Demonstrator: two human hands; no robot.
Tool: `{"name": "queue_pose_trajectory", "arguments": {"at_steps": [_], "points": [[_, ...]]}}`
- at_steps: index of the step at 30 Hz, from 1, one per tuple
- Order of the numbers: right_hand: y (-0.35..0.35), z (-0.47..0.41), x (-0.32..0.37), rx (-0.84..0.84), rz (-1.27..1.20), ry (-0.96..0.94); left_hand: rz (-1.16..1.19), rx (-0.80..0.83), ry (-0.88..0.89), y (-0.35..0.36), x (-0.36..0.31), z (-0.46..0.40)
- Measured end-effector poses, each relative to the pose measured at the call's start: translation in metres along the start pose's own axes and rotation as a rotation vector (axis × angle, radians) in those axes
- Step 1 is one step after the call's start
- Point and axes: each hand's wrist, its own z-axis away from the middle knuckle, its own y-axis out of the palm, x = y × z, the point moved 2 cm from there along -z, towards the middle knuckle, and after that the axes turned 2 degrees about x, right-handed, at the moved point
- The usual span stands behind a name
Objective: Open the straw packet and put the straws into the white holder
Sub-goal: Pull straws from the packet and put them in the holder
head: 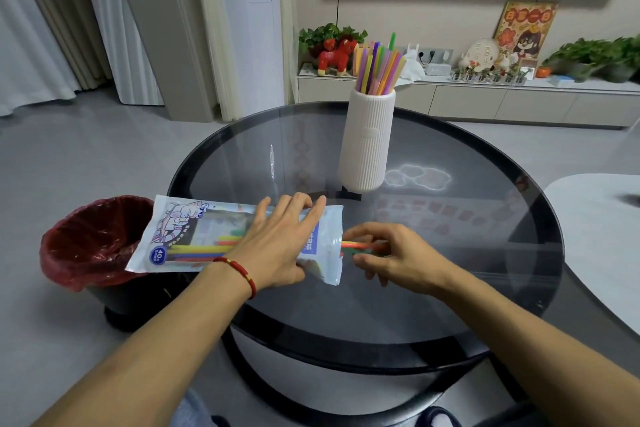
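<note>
Straw packet (194, 236): lies flat at the near left edge of the round glass worktop (450, 288), long axis running left to right, its left end overhanging the worktop rim above a bin with a red liner (93, 243). The opened end points right. Left hand (277, 246): flat on the packet's right half, fingers straight and spread, pressing it down; a red bracelet (239, 270) sits on the wrist. Right hand (391, 253): just beside the opened end, fingers curled and pinching a few straws (360, 245) that project rightward from the packet mouth. Their count cannot be told; the fingers cover their far ends. More straws show through the packet's window, partly hidden under the left hand. White holder (367, 146): upright, ribbed, well behind the hands toward the worktop's far side, already carrying a fan of coloured straws (379, 66).
</note>
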Motion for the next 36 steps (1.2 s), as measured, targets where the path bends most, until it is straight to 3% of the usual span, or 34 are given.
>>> {"name": "queue_pose_trajectory", "arguments": {"at_steps": [5, 14, 23, 29, 36], "points": [[0.022, -0.01, 0.006, -0.198, 0.058, -0.139, 0.054, -0.084, 0.039, 0.002, -0.008, -0.004], [0.013, -0.014, 0.004, -0.206, 0.365, -0.188, 0.059, -0.084, -0.007, 0.008, 0.006, -0.004], [0.001, -0.003, -0.007, -0.036, 0.01, -0.022, 0.092, -0.046, -0.021, 0.011, 0.008, -0.007], [-0.008, -0.004, -0.001, -0.092, -0.112, -0.016, 0.056, -0.013, -0.04, 0.014, 0.013, -0.008], [-0.064, 0.027, -0.006, -0.184, -0.225, 0.081, 0.048, 0.162, -0.094, 0.02, 0.024, -0.003]]}}
